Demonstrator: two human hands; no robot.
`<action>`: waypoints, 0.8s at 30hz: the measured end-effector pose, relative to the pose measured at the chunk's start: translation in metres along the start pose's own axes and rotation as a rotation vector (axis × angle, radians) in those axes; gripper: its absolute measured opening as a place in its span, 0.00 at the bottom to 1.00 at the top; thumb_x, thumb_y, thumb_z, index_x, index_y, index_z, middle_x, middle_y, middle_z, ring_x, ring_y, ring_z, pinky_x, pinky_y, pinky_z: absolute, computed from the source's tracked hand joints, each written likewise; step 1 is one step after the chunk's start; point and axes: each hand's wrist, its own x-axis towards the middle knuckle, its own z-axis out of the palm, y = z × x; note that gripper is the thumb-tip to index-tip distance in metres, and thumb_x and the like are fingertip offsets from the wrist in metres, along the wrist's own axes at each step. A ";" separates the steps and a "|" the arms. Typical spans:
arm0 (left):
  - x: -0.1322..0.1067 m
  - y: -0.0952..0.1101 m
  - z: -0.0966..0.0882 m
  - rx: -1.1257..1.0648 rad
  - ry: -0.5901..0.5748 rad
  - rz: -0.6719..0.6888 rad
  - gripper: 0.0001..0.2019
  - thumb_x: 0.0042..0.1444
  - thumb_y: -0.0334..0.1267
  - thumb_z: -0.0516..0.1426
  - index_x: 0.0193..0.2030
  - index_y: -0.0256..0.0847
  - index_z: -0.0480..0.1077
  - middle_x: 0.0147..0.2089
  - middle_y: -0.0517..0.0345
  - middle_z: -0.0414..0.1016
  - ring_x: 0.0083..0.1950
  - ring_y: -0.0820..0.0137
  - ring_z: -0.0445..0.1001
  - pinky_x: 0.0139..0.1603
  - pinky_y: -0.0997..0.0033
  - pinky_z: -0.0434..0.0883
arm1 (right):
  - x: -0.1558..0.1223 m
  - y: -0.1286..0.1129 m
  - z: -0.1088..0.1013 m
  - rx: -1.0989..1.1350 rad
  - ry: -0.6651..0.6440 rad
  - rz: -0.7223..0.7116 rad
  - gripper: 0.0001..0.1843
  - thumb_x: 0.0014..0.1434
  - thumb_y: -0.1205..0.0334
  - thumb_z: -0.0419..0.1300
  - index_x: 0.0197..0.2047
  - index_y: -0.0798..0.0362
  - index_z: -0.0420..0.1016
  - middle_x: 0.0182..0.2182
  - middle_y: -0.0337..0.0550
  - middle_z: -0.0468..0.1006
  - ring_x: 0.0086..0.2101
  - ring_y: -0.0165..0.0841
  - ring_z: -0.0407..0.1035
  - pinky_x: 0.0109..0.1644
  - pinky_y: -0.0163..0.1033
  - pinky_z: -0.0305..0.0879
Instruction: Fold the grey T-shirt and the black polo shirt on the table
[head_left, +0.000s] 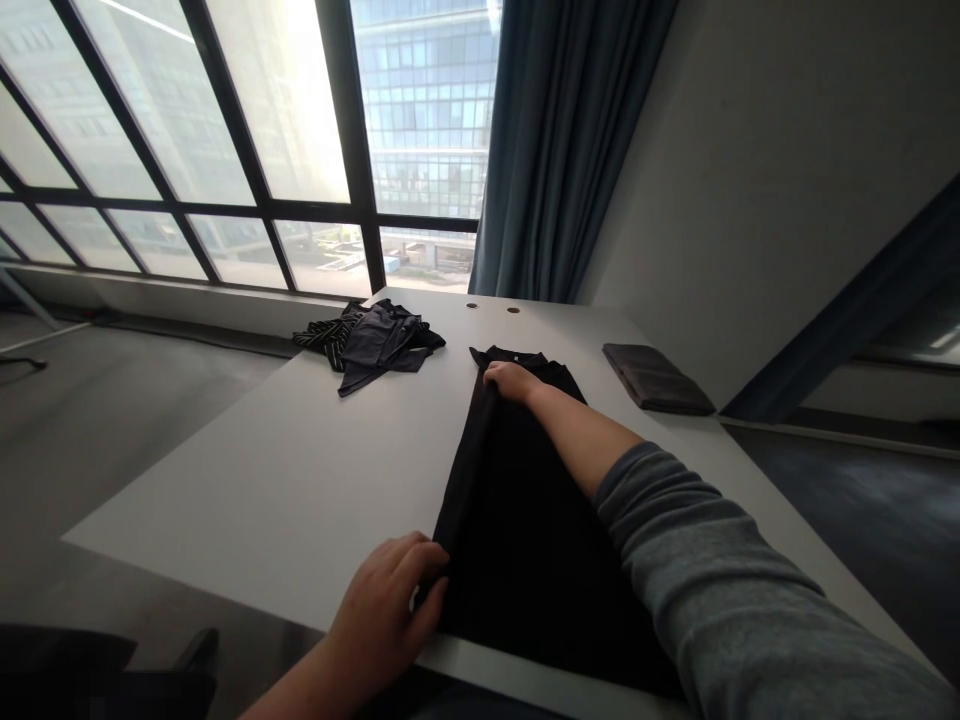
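A black shirt (540, 540) lies spread on the white table, its neckline toward the far side and its hem near the front edge. My left hand (394, 590) pinches the shirt's left edge close to the hem. Farther up, near the shoulder, my right hand (512, 381) grips the same left side, where the cloth is turned over in a long strip. My right forearm, in a grey sleeve, crosses above the shirt and hides part of its right side.
On the white table (300, 480), a loose heap of dark clothes (379, 340), one striped, sits at the far left. A folded dark garment (656, 378) lies at the right edge. Behind are a blue curtain (559, 150) and windows. A dark chair (105, 670) shows at the lower left.
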 end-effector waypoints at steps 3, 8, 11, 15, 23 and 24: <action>0.000 0.006 0.010 0.016 -0.136 0.021 0.09 0.63 0.29 0.55 0.48 0.45 0.69 0.41 0.57 0.77 0.39 0.66 0.77 0.41 0.66 0.72 | -0.016 0.005 0.007 -0.021 0.016 0.025 0.20 0.60 0.79 0.55 0.47 0.53 0.82 0.51 0.44 0.78 0.45 0.31 0.74 0.51 0.31 0.65; -0.001 0.009 0.029 0.045 -0.386 0.002 0.13 0.64 0.29 0.56 0.52 0.47 0.70 0.47 0.56 0.78 0.44 0.64 0.77 0.46 0.64 0.73 | -0.035 0.008 0.018 -0.083 0.029 0.049 0.17 0.65 0.76 0.54 0.47 0.54 0.81 0.50 0.48 0.77 0.48 0.34 0.72 0.50 0.33 0.65; 0.000 0.011 0.036 0.054 -0.515 -0.024 0.15 0.62 0.31 0.59 0.55 0.48 0.71 0.50 0.57 0.78 0.48 0.63 0.78 0.51 0.62 0.74 | -0.042 0.010 0.025 -0.123 0.016 0.065 0.15 0.67 0.73 0.54 0.47 0.54 0.81 0.50 0.51 0.76 0.50 0.36 0.71 0.50 0.34 0.65; 0.003 0.017 0.037 -0.014 -0.616 -0.036 0.16 0.63 0.39 0.63 0.57 0.48 0.72 0.53 0.57 0.79 0.52 0.61 0.79 0.57 0.61 0.74 | -0.047 0.016 0.035 -0.158 -0.010 0.093 0.17 0.67 0.74 0.53 0.49 0.54 0.81 0.49 0.52 0.76 0.50 0.37 0.70 0.51 0.35 0.66; 0.004 -0.008 0.048 0.062 -0.456 0.104 0.17 0.67 0.30 0.55 0.59 0.46 0.74 0.65 0.53 0.76 0.67 0.60 0.73 0.68 0.56 0.72 | -0.053 0.022 0.054 -0.133 -0.015 0.123 0.19 0.68 0.72 0.53 0.54 0.53 0.82 0.51 0.53 0.77 0.52 0.38 0.70 0.57 0.38 0.67; 0.002 -0.013 0.051 0.108 -0.454 0.115 0.20 0.66 0.31 0.56 0.63 0.47 0.72 0.70 0.53 0.72 0.71 0.58 0.69 0.71 0.52 0.70 | -0.054 0.022 0.056 -0.122 -0.012 0.129 0.20 0.67 0.72 0.54 0.55 0.52 0.83 0.51 0.52 0.77 0.52 0.38 0.70 0.58 0.37 0.67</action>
